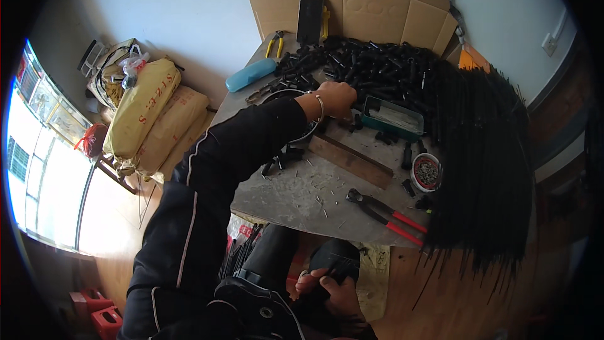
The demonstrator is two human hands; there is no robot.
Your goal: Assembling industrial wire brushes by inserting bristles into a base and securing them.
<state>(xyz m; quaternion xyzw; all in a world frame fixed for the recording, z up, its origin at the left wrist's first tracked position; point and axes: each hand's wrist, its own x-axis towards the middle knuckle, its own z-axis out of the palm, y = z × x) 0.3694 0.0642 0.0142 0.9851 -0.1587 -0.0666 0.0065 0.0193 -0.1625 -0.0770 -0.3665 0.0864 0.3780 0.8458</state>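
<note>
Counter (302,198) is seen grey and littered with small chips, spread out below and around the left fingers.

A big fan of long thin black rods (484,170) is laid well to the right of those fingers, overhanging the counter's near edge.

A heap of short black tubes (377,60) is piled just beyond and to the right of the left fingers; the left hand (336,97) is stretched out to its near edge, fingers curled in on the heap. What is pinched, if anything, cannot be told.

Flattened cardboard (352,3) is propped against the wall behind the heap.

A green tray (393,116) is set just right of the left fingers. A wooden strip (349,160) is laid nearer than them, on the counter.

Red-handled pincers (384,211) are placed well below-right of the left fingers, near the counter's edge. A small round bowl (426,172) of tiny metal bits is seen beyond the pincers.

The right hand (330,286) is held low, off the counter, fingers closed round a bundle of black rod ends (336,261).
</note>
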